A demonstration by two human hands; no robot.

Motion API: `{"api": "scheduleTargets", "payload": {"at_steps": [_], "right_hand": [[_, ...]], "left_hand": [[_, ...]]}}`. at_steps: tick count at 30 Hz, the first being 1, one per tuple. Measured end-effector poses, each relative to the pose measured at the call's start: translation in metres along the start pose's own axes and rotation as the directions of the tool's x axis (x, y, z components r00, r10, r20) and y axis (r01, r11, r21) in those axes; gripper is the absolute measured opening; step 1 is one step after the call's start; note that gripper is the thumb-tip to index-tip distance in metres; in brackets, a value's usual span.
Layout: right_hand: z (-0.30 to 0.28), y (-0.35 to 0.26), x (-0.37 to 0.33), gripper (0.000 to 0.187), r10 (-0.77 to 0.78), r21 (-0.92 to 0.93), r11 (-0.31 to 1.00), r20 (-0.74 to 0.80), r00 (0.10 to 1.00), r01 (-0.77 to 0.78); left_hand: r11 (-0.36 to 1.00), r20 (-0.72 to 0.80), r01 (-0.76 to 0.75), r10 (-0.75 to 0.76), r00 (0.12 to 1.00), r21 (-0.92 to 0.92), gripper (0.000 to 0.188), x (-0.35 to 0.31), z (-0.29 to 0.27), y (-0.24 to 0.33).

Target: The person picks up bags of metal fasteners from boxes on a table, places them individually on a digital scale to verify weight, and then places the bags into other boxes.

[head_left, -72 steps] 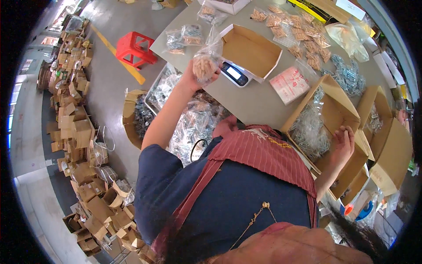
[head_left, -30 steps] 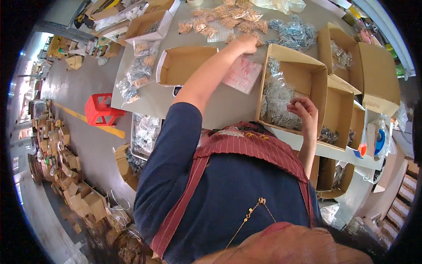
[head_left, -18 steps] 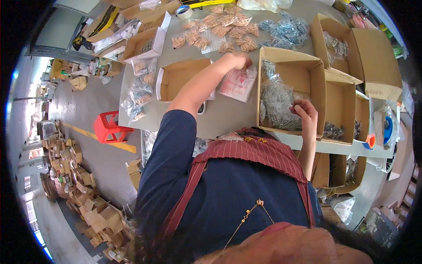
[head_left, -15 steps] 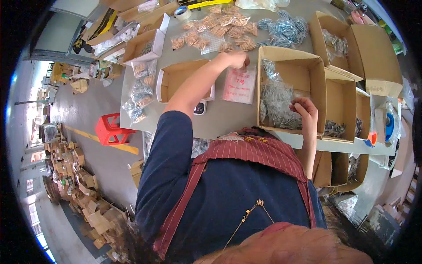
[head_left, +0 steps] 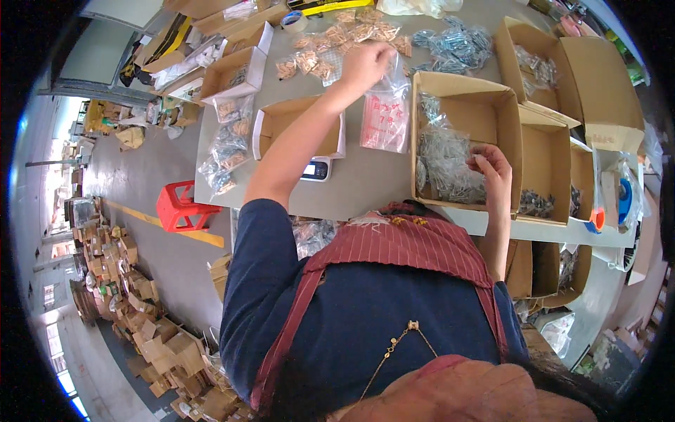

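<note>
The left grip [head_left: 370,65], fingertips pinched together, holds the top of a limp, see-through plastic bag [head_left: 396,86], which hangs just above and partly over a flat, glossy, red-printed packet [head_left: 385,126] on the smooth grey tabletop [head_left: 351,193]. The right grip [head_left: 494,167] curls over a stiff, straight-sided cardboard box [head_left: 485,112] beside crinkly plastic with thin metal pieces [head_left: 443,155], and whether it holds anything I cannot tell. Beyond lie pouches of slim, tan sticks [head_left: 362,33] and a shallow, rectangular cardboard tray [head_left: 295,126].
</note>
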State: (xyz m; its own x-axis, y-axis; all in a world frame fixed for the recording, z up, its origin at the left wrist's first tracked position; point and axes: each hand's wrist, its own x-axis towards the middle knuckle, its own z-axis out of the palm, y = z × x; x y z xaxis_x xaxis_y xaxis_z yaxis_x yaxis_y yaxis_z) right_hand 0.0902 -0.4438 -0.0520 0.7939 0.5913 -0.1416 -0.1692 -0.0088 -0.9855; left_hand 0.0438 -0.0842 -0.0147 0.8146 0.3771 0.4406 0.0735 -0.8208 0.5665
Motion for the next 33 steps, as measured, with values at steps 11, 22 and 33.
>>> {"api": "scheduleTargets", "payload": {"at_steps": [11, 22, 33], "right_hand": [[0.082, -0.033, -0.006, 0.060, -0.136, 0.154, 0.985, 0.461, 0.877, 0.071], [0.059, -0.021, -0.014, 0.024, -0.207, -0.111, 0.970, 0.100, 0.973, 0.217], [0.027, -0.052, -0.021, 0.026, 0.122, 0.068, 0.985, 0.371, 0.920, -0.158]], "left_hand": [[0.085, 0.297, 0.393, -0.517, 0.803, -0.916, 0.028, -0.100, 0.003, 0.123], [0.209, 0.577, 0.636, -0.284, 0.766, -0.742, 0.062, -0.159, 0.003, 0.128], [0.121, 0.379, 0.498, -0.505, 0.776, -0.858, 0.042, -0.172, -0.027, 0.137]]}}
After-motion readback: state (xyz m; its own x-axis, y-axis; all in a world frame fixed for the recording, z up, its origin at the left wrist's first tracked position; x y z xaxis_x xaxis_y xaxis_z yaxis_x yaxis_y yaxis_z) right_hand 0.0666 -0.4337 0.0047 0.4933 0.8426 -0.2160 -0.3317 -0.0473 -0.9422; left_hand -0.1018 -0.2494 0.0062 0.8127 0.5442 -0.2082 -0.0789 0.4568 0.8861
